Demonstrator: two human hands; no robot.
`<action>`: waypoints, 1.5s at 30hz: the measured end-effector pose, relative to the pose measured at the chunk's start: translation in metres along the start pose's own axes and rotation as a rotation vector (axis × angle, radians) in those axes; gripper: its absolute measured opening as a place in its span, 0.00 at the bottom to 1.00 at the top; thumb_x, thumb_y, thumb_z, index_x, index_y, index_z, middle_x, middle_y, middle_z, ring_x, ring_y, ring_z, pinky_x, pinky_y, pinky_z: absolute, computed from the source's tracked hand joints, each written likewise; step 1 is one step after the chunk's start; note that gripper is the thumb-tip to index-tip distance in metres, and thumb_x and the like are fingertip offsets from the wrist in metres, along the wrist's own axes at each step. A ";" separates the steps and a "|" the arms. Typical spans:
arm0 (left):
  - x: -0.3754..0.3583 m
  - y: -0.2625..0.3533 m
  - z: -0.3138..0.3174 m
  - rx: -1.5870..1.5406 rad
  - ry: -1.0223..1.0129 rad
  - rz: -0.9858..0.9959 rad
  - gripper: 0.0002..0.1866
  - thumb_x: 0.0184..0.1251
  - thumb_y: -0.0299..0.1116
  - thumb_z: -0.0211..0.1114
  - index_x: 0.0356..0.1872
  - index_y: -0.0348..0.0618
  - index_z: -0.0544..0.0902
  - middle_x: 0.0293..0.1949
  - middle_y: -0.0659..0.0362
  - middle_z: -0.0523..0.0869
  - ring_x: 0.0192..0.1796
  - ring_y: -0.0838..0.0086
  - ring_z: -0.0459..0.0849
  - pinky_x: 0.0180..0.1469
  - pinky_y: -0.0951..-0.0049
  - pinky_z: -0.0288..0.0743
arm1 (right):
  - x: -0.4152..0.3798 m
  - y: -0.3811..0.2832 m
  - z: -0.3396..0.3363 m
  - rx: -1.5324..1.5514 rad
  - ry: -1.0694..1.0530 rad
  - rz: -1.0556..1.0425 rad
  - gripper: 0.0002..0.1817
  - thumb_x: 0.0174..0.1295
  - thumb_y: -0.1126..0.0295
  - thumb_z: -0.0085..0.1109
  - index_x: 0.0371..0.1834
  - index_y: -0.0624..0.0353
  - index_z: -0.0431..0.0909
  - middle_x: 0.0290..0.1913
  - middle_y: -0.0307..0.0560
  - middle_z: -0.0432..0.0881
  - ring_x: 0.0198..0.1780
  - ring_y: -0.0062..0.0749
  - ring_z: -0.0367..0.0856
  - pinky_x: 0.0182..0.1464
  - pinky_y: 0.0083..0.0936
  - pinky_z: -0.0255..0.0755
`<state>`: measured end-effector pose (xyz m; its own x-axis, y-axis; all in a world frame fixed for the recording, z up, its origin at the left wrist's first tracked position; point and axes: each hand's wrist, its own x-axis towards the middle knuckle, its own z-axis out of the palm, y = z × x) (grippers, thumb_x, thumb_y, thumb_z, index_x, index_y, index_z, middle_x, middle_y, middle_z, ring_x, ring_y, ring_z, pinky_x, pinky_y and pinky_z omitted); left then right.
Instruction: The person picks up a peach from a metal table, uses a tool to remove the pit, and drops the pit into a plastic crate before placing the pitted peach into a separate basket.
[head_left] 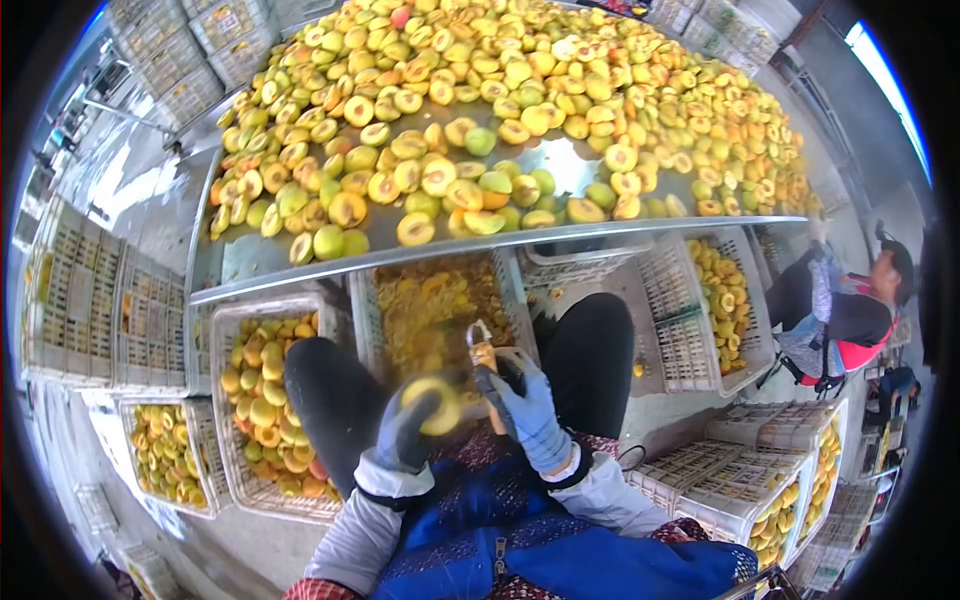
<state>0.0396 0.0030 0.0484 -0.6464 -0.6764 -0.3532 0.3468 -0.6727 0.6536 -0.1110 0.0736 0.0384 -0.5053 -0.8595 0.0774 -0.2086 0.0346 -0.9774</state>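
Below the table edge, over my lap, my left hand [408, 425] in a blue-grey glove is closed on a yellow peach half [436, 404], blurred by motion. Just to its right, my gloved right hand [530, 408] grips a pitting knife [481, 352], its curved metal tip pointing up and away from me. The two hands are close but apart. Under them, between my knees, sits a crate [366, 325] with wet yellow-brown scraps in it. Many halved peaches [440, 176] lie heaped on the metal table [400, 262] in front.
A crate of peach halves [268, 400] stands by my left knee, another crate [735, 375] beyond my right. Stacked crates [75, 300] rise at the left, and more [740, 450] sit at the lower right. A co-worker [850, 310] sits at the table's right end.
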 end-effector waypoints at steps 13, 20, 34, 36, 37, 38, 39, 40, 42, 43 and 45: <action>0.060 0.020 0.031 0.726 -0.072 0.282 0.20 0.47 0.35 0.66 0.38 0.29 0.79 0.36 0.53 0.81 0.40 0.69 0.81 0.45 0.72 0.74 | 0.063 -0.024 -0.072 0.358 -0.080 0.036 0.19 0.58 0.73 0.55 0.53 0.66 0.73 0.46 0.53 0.78 0.47 0.36 0.79 0.52 0.29 0.72; 0.159 0.070 0.045 0.836 0.170 0.583 0.14 0.61 0.25 0.61 0.47 0.30 0.77 0.45 0.53 0.81 0.47 0.71 0.79 0.52 0.75 0.73 | 0.145 0.128 -0.213 -0.547 0.280 0.202 0.19 0.57 0.65 0.60 0.51 0.60 0.76 0.45 0.51 0.81 0.45 0.38 0.79 0.47 0.28 0.72; 0.272 0.048 0.008 0.922 0.374 0.620 0.13 0.61 0.26 0.64 0.46 0.33 0.79 0.43 0.58 0.82 0.44 0.76 0.79 0.47 0.78 0.74 | 0.171 0.235 -0.224 -1.177 -0.060 0.000 0.21 0.53 0.57 0.60 0.52 0.46 0.75 0.51 0.45 0.72 0.57 0.45 0.67 0.58 0.44 0.59; 0.270 0.048 0.009 0.934 0.386 0.636 0.13 0.61 0.26 0.64 0.46 0.33 0.79 0.42 0.58 0.82 0.44 0.76 0.79 0.47 0.78 0.74 | 0.152 0.229 -0.230 -1.115 0.082 -0.097 0.19 0.48 0.61 0.63 0.46 0.50 0.77 0.45 0.47 0.73 0.57 0.48 0.67 0.52 0.45 0.64; 0.271 0.047 0.012 0.940 0.380 0.650 0.13 0.62 0.27 0.64 0.46 0.33 0.79 0.42 0.58 0.82 0.44 0.76 0.79 0.47 0.79 0.74 | 0.140 0.230 -0.235 -1.114 0.079 -0.093 0.19 0.48 0.61 0.63 0.46 0.50 0.77 0.45 0.47 0.73 0.57 0.48 0.67 0.52 0.45 0.64; 0.271 0.046 0.011 0.898 0.382 0.651 0.13 0.61 0.26 0.64 0.47 0.33 0.79 0.43 0.57 0.82 0.44 0.76 0.79 0.48 0.78 0.73 | 0.126 0.233 -0.241 -1.138 0.042 -0.098 0.21 0.47 0.61 0.63 0.47 0.50 0.76 0.46 0.47 0.72 0.56 0.48 0.67 0.53 0.45 0.63; 0.270 0.044 0.013 0.899 0.364 0.678 0.14 0.61 0.25 0.64 0.47 0.31 0.79 0.44 0.56 0.82 0.45 0.75 0.79 0.50 0.77 0.73 | 0.112 0.234 -0.248 -1.164 0.004 -0.101 0.22 0.46 0.62 0.64 0.48 0.51 0.76 0.47 0.48 0.71 0.56 0.48 0.67 0.55 0.45 0.63; 0.270 0.042 0.015 0.894 0.387 0.677 0.14 0.61 0.25 0.63 0.47 0.31 0.79 0.44 0.55 0.82 0.45 0.75 0.79 0.50 0.77 0.73 | 0.098 0.234 -0.254 -1.168 -0.001 -0.088 0.22 0.46 0.62 0.64 0.48 0.51 0.76 0.47 0.48 0.71 0.56 0.48 0.67 0.55 0.45 0.63; 0.270 0.042 0.018 0.902 0.425 0.676 0.13 0.61 0.25 0.63 0.46 0.30 0.79 0.45 0.54 0.82 0.47 0.74 0.79 0.52 0.76 0.72 | 0.071 0.231 -0.265 -1.145 -0.030 -0.086 0.23 0.47 0.61 0.64 0.49 0.51 0.75 0.48 0.47 0.71 0.56 0.47 0.67 0.56 0.45 0.62; 0.270 0.042 0.015 0.882 0.420 0.674 0.14 0.62 0.26 0.63 0.47 0.30 0.79 0.46 0.54 0.82 0.48 0.73 0.79 0.53 0.75 0.73 | 0.058 0.228 -0.267 -1.146 -0.035 -0.070 0.23 0.47 0.61 0.64 0.49 0.51 0.75 0.48 0.47 0.71 0.56 0.47 0.67 0.56 0.45 0.62; 0.270 0.040 0.015 0.849 0.433 0.681 0.14 0.62 0.26 0.62 0.48 0.31 0.78 0.46 0.54 0.82 0.48 0.72 0.79 0.53 0.75 0.73 | 0.041 0.218 -0.272 -1.111 -0.068 -0.039 0.23 0.46 0.62 0.64 0.49 0.50 0.76 0.46 0.47 0.71 0.55 0.47 0.68 0.55 0.45 0.63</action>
<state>-0.1313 -0.2021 -0.0108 -0.1600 -0.9756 0.1505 -0.1394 0.1733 0.9750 -0.4050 0.1843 -0.1175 -0.4418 -0.8951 0.0602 -0.8742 0.4146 -0.2527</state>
